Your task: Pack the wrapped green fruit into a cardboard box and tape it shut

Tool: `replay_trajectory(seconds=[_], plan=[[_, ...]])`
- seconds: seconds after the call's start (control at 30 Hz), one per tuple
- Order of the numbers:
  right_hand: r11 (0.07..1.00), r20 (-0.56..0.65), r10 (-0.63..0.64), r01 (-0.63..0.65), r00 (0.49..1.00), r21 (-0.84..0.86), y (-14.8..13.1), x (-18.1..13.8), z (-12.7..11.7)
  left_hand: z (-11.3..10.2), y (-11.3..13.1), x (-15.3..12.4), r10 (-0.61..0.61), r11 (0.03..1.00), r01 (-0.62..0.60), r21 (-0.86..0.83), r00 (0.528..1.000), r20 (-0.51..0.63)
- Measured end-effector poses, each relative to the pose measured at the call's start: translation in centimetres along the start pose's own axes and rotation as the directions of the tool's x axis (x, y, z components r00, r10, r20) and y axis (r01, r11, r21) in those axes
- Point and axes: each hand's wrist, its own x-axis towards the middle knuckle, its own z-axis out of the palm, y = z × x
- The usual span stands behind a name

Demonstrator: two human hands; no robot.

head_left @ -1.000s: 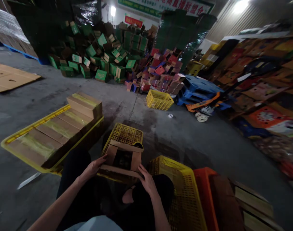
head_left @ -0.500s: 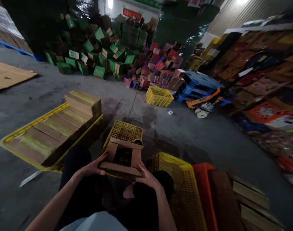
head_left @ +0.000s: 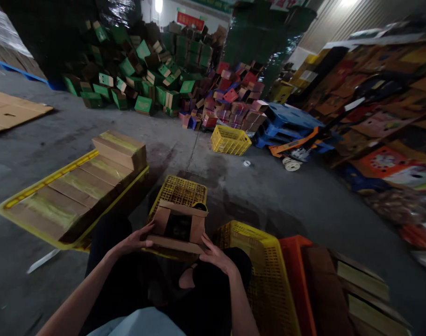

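Note:
A small cardboard box with its top flaps unfolded sits before my knees. Dark contents show inside, too dim to make out. My left hand holds the box's near left corner, thumb along the front flap. Opposite it, my right hand grips the near right corner with the fingers up against the side. Beneath the box is a yellow plastic crate that looks upturned, its grid face up. A round black thing with a yellow edge lies just behind the box, partly hidden.
To the left, a yellow crate carries several taped cartons. On my right stand another yellow crate, an orange crate and more cartons. Farther off are a small yellow crate, a pallet jack and piled green boxes.
The view has shifted very slightly. Both hands stay at the box's near corners, and the box remains in place on the crate.

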Motion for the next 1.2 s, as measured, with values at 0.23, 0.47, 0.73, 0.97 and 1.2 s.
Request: replay_trajectory(seconds=[0.23,0.47,0.73,0.97,1.2], plan=[[0.999,-0.123,0.051,-0.053,0.991,-0.011,-0.8,0.0,0.2,0.4,1.1,0.5,-0.077,0.997,0.078,0.002,0.989,-0.123],[0.995,-0.150,0.099,-0.096,0.984,0.028,-2.0,-0.3,0.9,1.5,-0.1,0.9,-0.082,0.997,0.081,-0.017,0.976,-0.202],[0.992,-0.237,0.128,-0.124,0.963,0.032,-2.1,-0.2,1.5,2.5,0.0,0.8,-0.125,0.990,0.099,-0.101,0.950,-0.286],[0.995,-0.382,0.098,-0.088,0.919,0.044,-1.5,0.3,2.6,4.9,-0.3,1.0,-0.146,0.979,0.066,-0.195,0.888,-0.436],[0.999,-0.499,0.040,-0.018,0.866,0.050,-0.2,0.9,3.6,5.9,0.9,1.1,-0.131,0.985,0.057,-0.164,0.865,-0.484]])
